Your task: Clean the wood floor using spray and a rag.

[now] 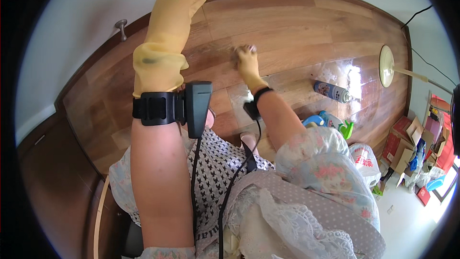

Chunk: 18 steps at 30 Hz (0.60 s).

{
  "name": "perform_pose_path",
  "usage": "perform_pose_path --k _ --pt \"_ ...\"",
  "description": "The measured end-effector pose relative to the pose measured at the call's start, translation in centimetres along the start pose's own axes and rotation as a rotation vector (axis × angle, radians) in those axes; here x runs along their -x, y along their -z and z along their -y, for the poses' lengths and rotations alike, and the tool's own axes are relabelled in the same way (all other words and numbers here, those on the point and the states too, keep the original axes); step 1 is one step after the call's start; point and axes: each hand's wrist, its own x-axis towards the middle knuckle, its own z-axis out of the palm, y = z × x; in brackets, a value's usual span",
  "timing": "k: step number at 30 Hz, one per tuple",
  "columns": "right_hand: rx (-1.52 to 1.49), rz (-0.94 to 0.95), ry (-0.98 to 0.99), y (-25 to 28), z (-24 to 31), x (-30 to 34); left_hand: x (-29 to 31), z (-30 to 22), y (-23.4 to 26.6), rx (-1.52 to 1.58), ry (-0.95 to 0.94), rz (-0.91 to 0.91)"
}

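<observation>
My left hand (182,7), in a yellow rubber glove, is raised near the pale wall (96,9) at the far left. Its fingers are stretched out, somewhat apart, and nothing is in them. Farther right, my right hand (248,62), in a matching glove, is down at the wood-look floor (282,38). The fingers of this hand are curled together over something small and dark greyish-brown, too blurred to name. A strap with a dark device (199,108) sits on my left wrist, and another black strap (263,93) is on the right one.
Right of my right arm, a spray can (330,91) lies beside a wet, shiny patch. Nearer are a green-trigger spray bottle (335,122), a white plastic bag (364,163) and cardboard boxes (402,144). A round stand base (386,66) is far right; a metal doorstop (121,29) juts out left.
</observation>
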Motion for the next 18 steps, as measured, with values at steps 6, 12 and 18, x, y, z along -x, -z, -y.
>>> perform_pose_path --k 6,12,18 --pt "-0.029 0.309 0.023 3.3 -3.6 15.9 -2.5 2.2 5.2 0.480 0.097 0.139" --pt "-0.094 -0.365 -1.381 5.8 -10.2 12.1 -3.0 2.7 3.2 0.418 0.204 0.052" --pt "0.224 -0.016 -0.580 1.3 -7.9 5.9 -2.1 2.0 -1.5 0.448 0.127 0.197"
